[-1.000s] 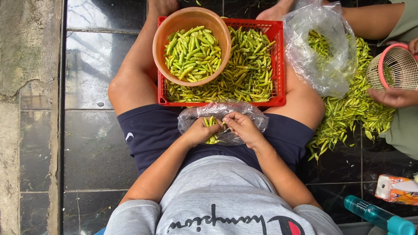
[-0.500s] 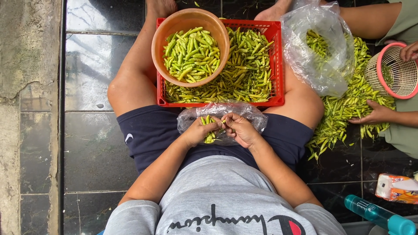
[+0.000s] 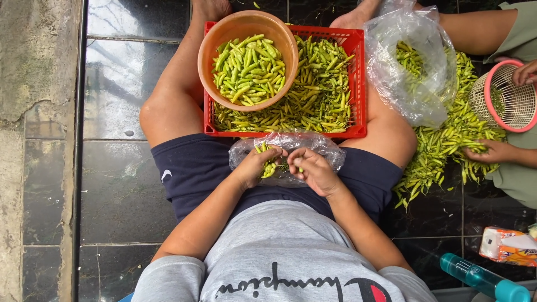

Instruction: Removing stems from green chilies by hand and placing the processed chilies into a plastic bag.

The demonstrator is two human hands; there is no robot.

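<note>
Your left hand [image 3: 254,166] is closed round a small bunch of green chillies [image 3: 268,166] on the clear bag [image 3: 313,144] in your lap; your right hand [image 3: 313,170] pinches one chilli's end. Light, thin, snappable: probably best gripped near the stem. Bunch's long axis points away from you, toward the red crate [image 3: 358,84] and orange bowl [image 3: 246,25].

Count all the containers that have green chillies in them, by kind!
Round orange bowl: 1
Red crate: 1
Clear plastic bags: 2, a big one on the floor and a small one on the lap
Pink-rimmed basket: contents unclear, not counted
Total: 4
</note>
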